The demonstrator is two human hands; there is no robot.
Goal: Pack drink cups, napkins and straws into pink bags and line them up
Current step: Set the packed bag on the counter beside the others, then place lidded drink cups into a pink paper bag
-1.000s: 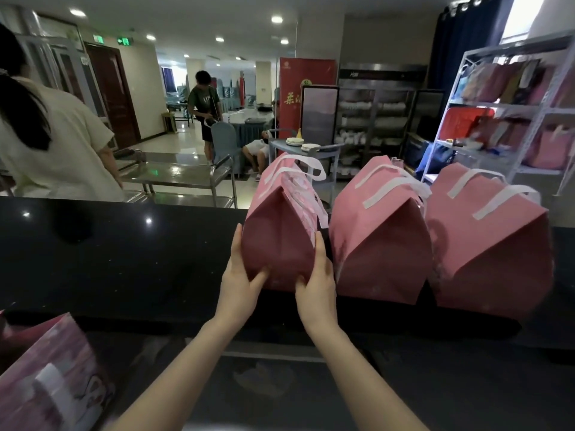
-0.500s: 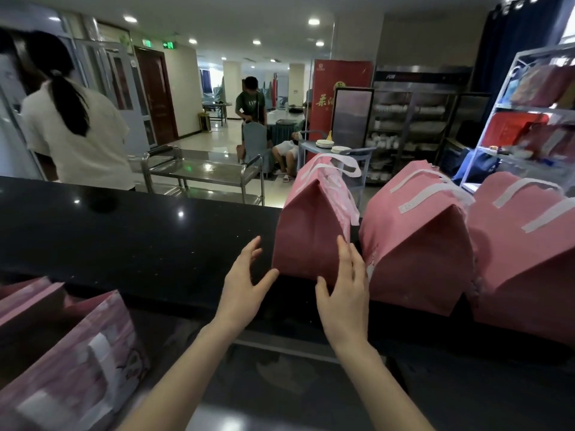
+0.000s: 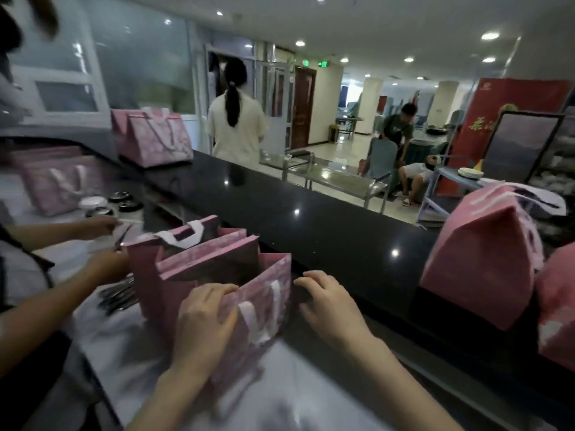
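While the left hand (image 3: pixel 205 315) is curling its fingers over the near rim of an open pink bag (image 3: pixel 264 303) and holding that edge, the right hand (image 3: pixel 329 306) is hovering just beside the bag's right side. Its fingers are loosely bent and carrying nothing; whether they are touching the bag I cannot tell. This bag is standing on the pale lower worktop (image 3: pixel 118 346), in front of two more open bags (image 3: pixel 211 253), right against the black counter (image 3: pixel 311 219). A second ago both hands were lying flat against the sides of a closed bag (image 3: pixel 485 269) up on that counter; now they are off it, and it is standing at the right end of the view. That bag is probably lined up already, and a fresh bag is being taken for filling. Its inside is showing only dark, and no cups, napkins or straws are visible.
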